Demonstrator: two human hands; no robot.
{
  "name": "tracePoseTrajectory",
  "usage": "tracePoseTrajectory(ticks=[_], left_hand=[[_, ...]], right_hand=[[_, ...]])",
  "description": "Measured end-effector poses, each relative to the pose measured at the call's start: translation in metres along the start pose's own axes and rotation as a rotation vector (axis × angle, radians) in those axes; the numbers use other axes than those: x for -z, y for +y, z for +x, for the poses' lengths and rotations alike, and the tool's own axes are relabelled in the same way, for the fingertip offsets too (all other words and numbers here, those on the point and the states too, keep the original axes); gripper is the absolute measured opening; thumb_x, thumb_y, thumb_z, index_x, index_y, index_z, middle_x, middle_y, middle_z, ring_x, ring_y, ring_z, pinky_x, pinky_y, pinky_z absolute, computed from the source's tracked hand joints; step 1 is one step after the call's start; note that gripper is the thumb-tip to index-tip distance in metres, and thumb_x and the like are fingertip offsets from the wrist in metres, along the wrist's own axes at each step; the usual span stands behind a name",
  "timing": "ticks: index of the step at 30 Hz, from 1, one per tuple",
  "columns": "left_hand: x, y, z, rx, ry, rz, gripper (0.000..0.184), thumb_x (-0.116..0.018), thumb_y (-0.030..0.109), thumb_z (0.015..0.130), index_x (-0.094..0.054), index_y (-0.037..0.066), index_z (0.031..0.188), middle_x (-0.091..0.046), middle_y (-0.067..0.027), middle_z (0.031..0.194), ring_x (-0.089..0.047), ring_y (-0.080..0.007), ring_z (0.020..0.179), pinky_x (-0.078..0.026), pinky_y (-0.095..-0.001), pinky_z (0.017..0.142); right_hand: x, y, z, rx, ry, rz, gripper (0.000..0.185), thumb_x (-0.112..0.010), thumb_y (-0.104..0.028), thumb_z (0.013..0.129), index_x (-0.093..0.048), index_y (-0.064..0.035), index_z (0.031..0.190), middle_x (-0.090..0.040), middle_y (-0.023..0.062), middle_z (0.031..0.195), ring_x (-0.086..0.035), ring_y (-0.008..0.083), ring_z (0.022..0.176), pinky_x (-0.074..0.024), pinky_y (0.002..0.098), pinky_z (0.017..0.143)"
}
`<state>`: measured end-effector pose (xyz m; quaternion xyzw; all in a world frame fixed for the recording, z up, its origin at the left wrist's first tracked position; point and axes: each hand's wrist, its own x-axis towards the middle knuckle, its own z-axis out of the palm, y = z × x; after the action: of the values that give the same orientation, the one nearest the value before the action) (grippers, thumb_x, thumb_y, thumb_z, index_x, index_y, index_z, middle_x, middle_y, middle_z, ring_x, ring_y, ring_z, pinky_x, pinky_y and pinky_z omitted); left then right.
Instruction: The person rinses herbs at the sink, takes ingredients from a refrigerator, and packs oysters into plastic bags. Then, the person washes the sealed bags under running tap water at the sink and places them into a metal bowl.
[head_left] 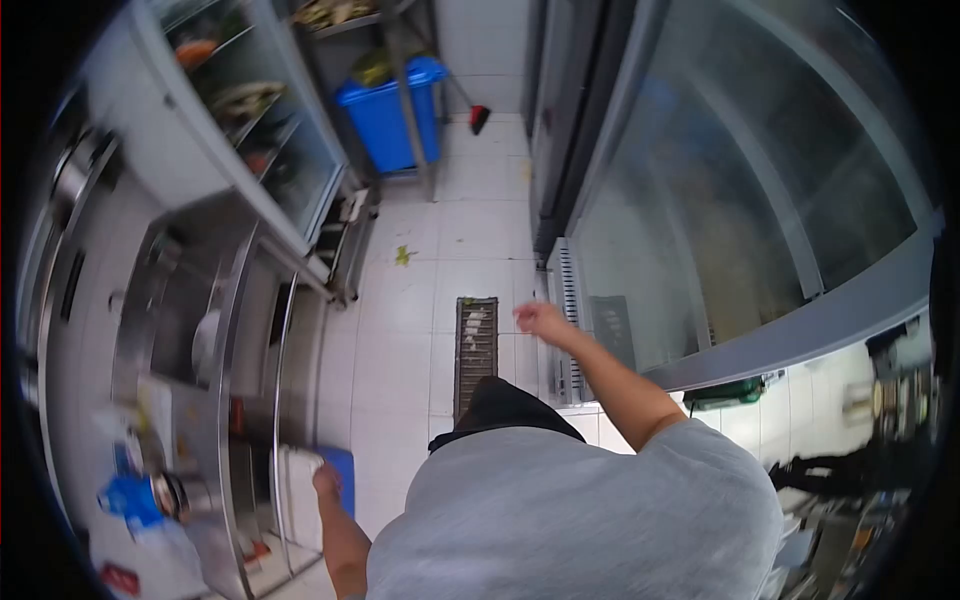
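My right hand (543, 319) hangs in front of me over the white tiled floor, beside the glass-fronted fridge (700, 200). Its fingers are loosely bent and partly apart, and nothing shows in them. Low on the left, my left hand (326, 481) hangs near a blue-and-white container (340, 480) by the steel counter. That hand is small and blurred, so its fingers cannot be made out. A floor drain grate (477, 345) lies just ahead of my body, with pale scraps on it.
A steel sink unit (190, 310) stands along the left, beyond it another glass-door fridge (265, 110). A blue bin (395, 125) and a red broom or dustpan head (479, 119) are ahead. Green leaf scraps (404, 255) lie on the floor. A person's dark-clothed legs (830, 470) show at right.
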<state>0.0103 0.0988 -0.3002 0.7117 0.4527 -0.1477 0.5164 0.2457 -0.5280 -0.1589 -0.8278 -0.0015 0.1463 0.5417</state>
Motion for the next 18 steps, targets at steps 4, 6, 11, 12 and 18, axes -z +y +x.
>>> tracePoseTrajectory(ticks=[4,6,11,12,18], left_hand=[[-0.063,0.214,0.049,-0.19,0.028,-0.169,0.024,-0.05,0.029,0.09,-0.053,0.014,0.109,-0.058,-0.0035,0.086,-0.057,-0.0169,0.076,-0.045,-0.0374,0.062],[-0.112,0.264,0.087,-0.225,-0.092,-0.212,0.024,-0.051,0.032,0.09,-0.054,0.014,0.105,-0.059,-0.0039,0.09,-0.059,-0.0197,0.08,-0.046,-0.0395,0.063],[-0.195,0.278,0.195,-0.052,-0.493,0.183,0.02,-0.047,0.028,0.089,-0.06,0.012,0.092,-0.058,-0.0033,0.075,-0.056,-0.0196,0.065,-0.047,-0.039,0.051],[-0.201,0.279,0.215,0.117,-0.592,0.106,0.019,-0.047,0.025,0.089,-0.06,0.012,0.092,-0.057,-0.0037,0.072,-0.055,-0.0191,0.059,-0.046,-0.0359,0.05],[-0.26,0.379,0.254,0.201,-0.57,0.346,0.017,-0.05,0.021,0.088,-0.059,0.01,0.096,-0.057,-0.0044,0.071,-0.054,-0.0181,0.055,-0.045,-0.0323,0.048]], right_hand=[[0.092,-0.083,0.055,0.194,0.472,0.104,0.032,-0.063,-0.009,0.081,-0.06,-0.0052,0.112,-0.064,0.0027,0.09,-0.059,0.0091,0.082,-0.0481,0.024,0.072],[0.14,-0.128,0.081,0.348,0.658,0.09,0.03,-0.063,-0.009,0.081,-0.061,-0.0064,0.111,-0.064,0.0023,0.092,-0.058,0.0097,0.086,-0.0475,0.0244,0.075],[0.251,-0.281,0.127,0.584,1.031,-0.245,0.028,-0.062,-0.011,0.078,-0.061,-0.0063,0.106,-0.061,0.0086,0.098,-0.06,0.0207,0.088,-0.048,0.0287,0.076],[0.27,-0.309,0.14,0.731,1.119,-0.293,0.029,-0.062,-0.013,0.078,-0.061,-0.0066,0.106,-0.061,0.01,0.103,-0.059,0.025,0.093,-0.0476,0.0319,0.08],[0.378,-0.389,0.204,0.102,1.291,-1.602,0.022,-0.057,-0.013,0.076,-0.065,-0.0072,0.096,-0.064,0.0079,0.101,-0.056,0.0242,0.095,-0.0363,0.0393,0.09]])
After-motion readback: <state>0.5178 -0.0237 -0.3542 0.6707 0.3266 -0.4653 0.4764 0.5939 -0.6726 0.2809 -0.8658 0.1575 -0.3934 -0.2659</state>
